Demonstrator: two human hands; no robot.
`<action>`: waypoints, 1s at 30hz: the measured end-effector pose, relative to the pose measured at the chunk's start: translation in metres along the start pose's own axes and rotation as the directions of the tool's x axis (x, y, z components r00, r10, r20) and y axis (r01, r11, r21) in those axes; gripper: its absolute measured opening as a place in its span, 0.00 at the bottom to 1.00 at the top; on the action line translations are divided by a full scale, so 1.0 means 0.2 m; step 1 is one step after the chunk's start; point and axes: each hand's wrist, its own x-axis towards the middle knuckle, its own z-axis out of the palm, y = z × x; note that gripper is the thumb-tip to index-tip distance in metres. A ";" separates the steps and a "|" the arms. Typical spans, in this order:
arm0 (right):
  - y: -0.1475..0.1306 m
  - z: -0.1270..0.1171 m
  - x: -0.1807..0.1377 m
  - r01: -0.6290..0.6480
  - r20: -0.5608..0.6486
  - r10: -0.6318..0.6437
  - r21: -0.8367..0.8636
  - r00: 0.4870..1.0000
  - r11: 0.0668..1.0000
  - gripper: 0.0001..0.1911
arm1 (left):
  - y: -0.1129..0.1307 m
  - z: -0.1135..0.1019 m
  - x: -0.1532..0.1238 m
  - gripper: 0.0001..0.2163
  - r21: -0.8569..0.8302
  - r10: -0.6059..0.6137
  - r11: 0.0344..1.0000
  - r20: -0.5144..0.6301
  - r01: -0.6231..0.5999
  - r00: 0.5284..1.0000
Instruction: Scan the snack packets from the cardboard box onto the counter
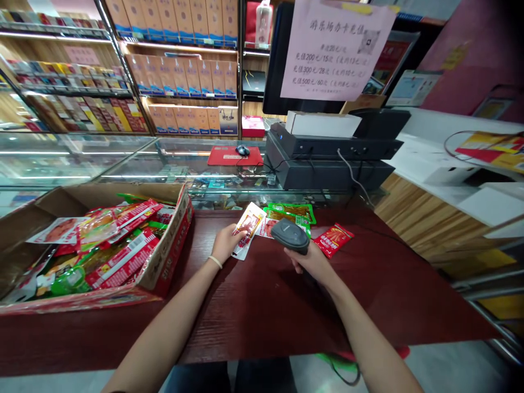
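Observation:
My left hand (226, 243), with a pale band at the wrist, grips a white-and-red snack packet (250, 221) by its near side, tilted up over the table. In my right hand (313, 265) is a black barcode scanner (290, 236), its head aimed left and forward near the packet. Just behind the scanner lie green snack packets (301, 212), one partly covering another. A red snack packet (334, 240) rests on the table to the right of the scanner. On the left, a cardboard box (180, 240) is filled with several red, green and white snack packets (123, 245).
The dark red table (254, 311) meets a glass counter (172, 158) bearing a red mat (221, 155) and a mouse (242, 150). A cash register unit (327, 169) and a monitor with a paper sign (335, 60) stand behind. Shelves of boxes (184, 76) line the back.

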 end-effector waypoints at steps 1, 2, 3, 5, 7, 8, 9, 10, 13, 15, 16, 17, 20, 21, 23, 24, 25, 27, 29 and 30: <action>0.00 0.00 0.00 -0.001 -0.007 0.001 0.005 1.000 1.000 0.16 | 0.00 0.00 0.00 0.16 -0.011 -0.001 1.000 -0.002 0.001 1.000; 0.00 0.00 0.00 -0.004 -0.010 0.004 0.013 1.000 1.000 0.16 | 0.00 0.00 0.00 0.15 -0.015 -0.003 1.000 -0.006 0.003 1.000; 0.01 0.00 0.00 -0.008 -0.015 0.008 0.021 1.000 1.000 0.17 | 0.00 0.00 0.00 0.15 -0.010 -0.004 1.000 -0.012 0.004 1.000; 0.02 -0.01 0.00 -0.012 -0.025 0.013 0.033 1.000 0.999 0.17 | 0.00 0.00 0.00 0.14 0.015 -0.004 1.000 -0.030 0.004 1.000; 0.02 -0.01 0.00 -0.012 -0.040 0.013 0.044 0.999 0.999 0.18 | 0.01 -0.01 -0.01 0.14 0.030 0.001 1.000 -0.043 0.000 0.999; 0.02 -0.01 0.01 -0.010 -0.054 0.013 0.055 0.998 0.998 0.18 | 0.01 -0.01 -0.01 0.14 0.031 0.006 1.000 -0.045 -0.005 0.999; 0.02 -0.01 0.01 -0.004 -0.071 0.009 0.070 0.997 0.998 0.18 | 0.01 -0.01 -0.02 0.14 0.030 0.012 1.000 -0.045 -0.010 0.999; 0.02 -0.01 0.01 0.006 -0.089 0.002 0.087 0.996 0.996 0.18 | 0.02 0.00 -0.02 0.14 0.026 0.017 1.000 -0.046 -0.016 0.999; 0.01 -0.02 0.01 0.045 -0.129 -0.025 0.155 0.991 0.987 0.18 | 0.04 0.00 -0.02 0.14 0.013 0.046 0.999 -0.039 -0.046 0.998; 0.01 -0.03 0.01 0.064 -0.135 -0.035 0.218 0.990 0.974 0.20 | 0.10 -0.01 -0.02 0.14 0.015 0.077 0.997 -0.027 -0.077 0.997; 0.01 -0.04 0.01 0.074 -0.140 -0.039 0.251 0.989 0.965 0.20 | 0.15 -0.04 -0.03 0.14 0.021 0.093 0.996 -0.025 -0.092 0.995; 0.02 -0.05 0.01 0.080 -0.143 -0.041 0.277 0.989 0.957 0.21 | 0.20 -0.07 -0.04 0.14 0.034 0.110 0.993 -0.029 -0.109 0.994; 0.03 -0.07 0.00 0.085 -0.137 -0.043 0.316 0.990 0.945 0.21 | 0.39 -0.24 -0.08 0.14 0.071 0.184 0.981 -0.075 -0.179 0.980; 0.03 -0.07 0.00 0.082 -0.130 -0.040 0.331 0.991 0.940 0.21 | 0.45 -0.32 -0.11 0.14 0.088 0.226 0.972 -0.086 -0.218 0.970; 0.02 -0.08 -0.01 0.086 -0.138 -0.038 0.363 0.990 0.928 0.20 | 0.55 -0.51 -0.17 0.15 0.145 0.276 0.956 -0.138 -0.256 0.951; 0.02 -0.08 -0.01 0.097 -0.141 -0.047 0.365 0.989 0.926 0.19 | 0.57 -0.62 -0.21 0.15 0.195 0.277 0.951 -0.179 -0.242 0.944; 0.02 -0.08 -0.01 0.096 -0.140 -0.048 0.361 0.989 0.927 0.18 | 0.59 -0.72 -0.25 0.14 0.259 0.268 0.944 -0.231 -0.206 0.936; 0.01 -0.07 -0.01 0.077 -0.123 -0.037 0.341 0.992 0.937 0.18 | 0.56 -0.92 -0.34 0.14 0.393 0.248 0.915 -0.369 -0.091 0.896; 0.01 -0.07 -0.01 0.063 -0.134 -0.017 0.346 0.991 0.936 0.17 | 0.49 -1.09 -0.41 0.14 0.494 0.256 0.868 -0.512 0.038 0.820; 0.01 -0.07 -0.01 0.060 -0.129 -0.015 0.350 0.992 0.935 0.17 | 0.45 -1.15 -0.44 0.15 0.527 0.269 0.846 -0.555 0.082 0.787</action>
